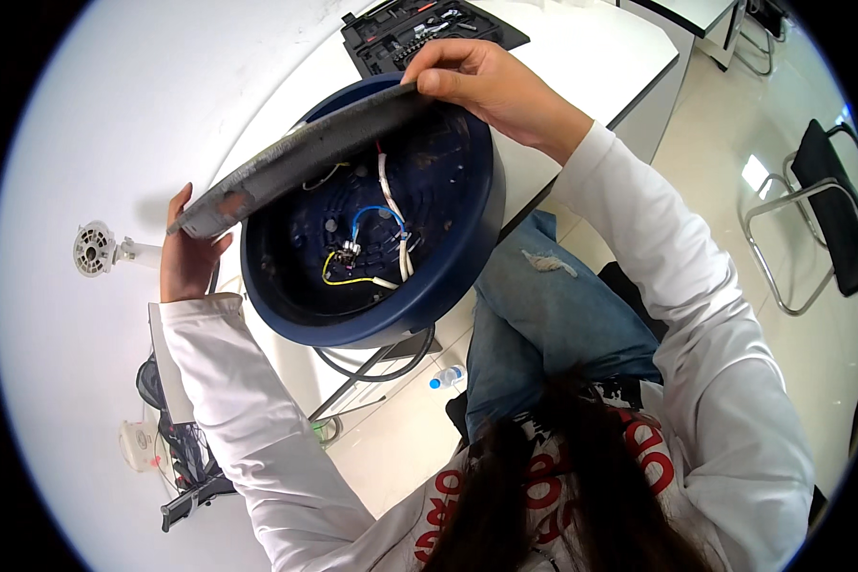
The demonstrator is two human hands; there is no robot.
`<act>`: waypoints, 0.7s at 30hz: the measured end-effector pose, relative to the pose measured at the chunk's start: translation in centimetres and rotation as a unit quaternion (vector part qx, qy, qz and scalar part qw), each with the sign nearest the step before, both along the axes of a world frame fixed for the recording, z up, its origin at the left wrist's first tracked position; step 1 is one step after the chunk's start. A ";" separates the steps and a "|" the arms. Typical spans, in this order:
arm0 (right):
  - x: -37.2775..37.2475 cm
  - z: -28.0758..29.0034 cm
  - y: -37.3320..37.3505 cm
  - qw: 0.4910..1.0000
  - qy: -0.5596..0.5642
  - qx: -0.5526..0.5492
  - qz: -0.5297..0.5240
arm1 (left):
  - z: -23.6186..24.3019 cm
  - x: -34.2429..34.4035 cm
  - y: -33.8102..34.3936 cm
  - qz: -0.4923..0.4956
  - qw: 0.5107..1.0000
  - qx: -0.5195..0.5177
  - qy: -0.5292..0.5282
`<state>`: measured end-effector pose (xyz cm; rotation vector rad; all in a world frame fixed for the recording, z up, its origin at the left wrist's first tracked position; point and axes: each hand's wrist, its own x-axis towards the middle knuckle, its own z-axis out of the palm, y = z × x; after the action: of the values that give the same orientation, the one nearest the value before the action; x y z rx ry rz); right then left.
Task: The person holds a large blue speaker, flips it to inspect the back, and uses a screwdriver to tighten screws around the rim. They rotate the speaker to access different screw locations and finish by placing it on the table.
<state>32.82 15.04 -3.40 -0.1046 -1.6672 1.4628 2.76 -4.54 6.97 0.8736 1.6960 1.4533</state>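
Note:
A round dark-grey plate (300, 157), worn and seen almost edge-on, tilts up over a round dark-blue housing (491, 205). My right hand (481, 81) pinches the plate's upper right edge between thumb and fingers. At its lower left end my left hand (190, 253) grips the edge, thumb in front and fingers partly hidden behind. Inside the open housing, white-sleeved cables (386, 186), a blue wire (376, 208) and a yellow-green wire (348, 280) meet around a small terminal block (350, 250). The housing rests at the near edge of the white table; its far side is partly hidden by the plate.
An open black tool case (419, 33) with sockets lies on the white table (600, 62) at the back. A black cable (391, 375) loops below the housing. On the floor stand a bottle with a blue cap (446, 377) and, at right, a black chair (825, 205).

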 end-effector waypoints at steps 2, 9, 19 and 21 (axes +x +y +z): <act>0.1 0.1 -0.2 1.000 -0.012 0.024 -0.002 | -1.2 -2.8 0.3 -0.051 0.995 0.000 -0.086; 0.2 1.0 -0.7 0.997 -0.024 0.068 0.036 | -4.3 -4.4 1.3 0.006 0.986 0.035 -0.164; 2.3 1.2 -0.1 0.980 -0.066 0.120 0.141 | -3.9 -1.4 1.3 0.027 0.977 0.032 -0.209; 2.2 0.9 -0.2 0.984 -0.041 0.088 0.150 | -3.5 -1.2 1.3 0.018 0.968 0.002 -0.251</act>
<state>35.02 14.82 -2.51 0.1956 -1.9360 1.5380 1.54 -3.19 3.49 0.4252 1.3302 1.5424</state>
